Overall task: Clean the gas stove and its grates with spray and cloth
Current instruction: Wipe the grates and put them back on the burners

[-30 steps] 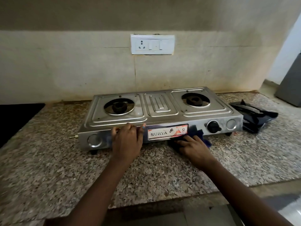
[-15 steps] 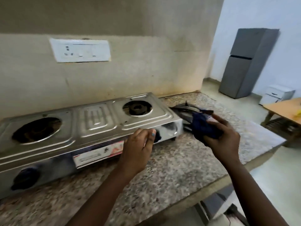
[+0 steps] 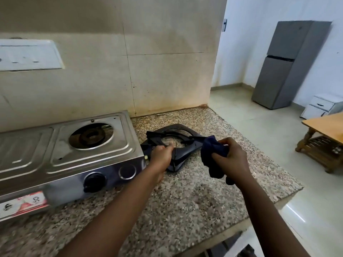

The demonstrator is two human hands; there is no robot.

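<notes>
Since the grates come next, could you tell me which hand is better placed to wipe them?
Probably the right hand: it grips the cloth beside the grates, while the left hand grasps them.

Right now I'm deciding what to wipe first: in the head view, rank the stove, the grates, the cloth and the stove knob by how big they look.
1. stove, though part is cut off at the left edge
2. grates
3. cloth, bunched in the right hand
4. stove knob
</notes>
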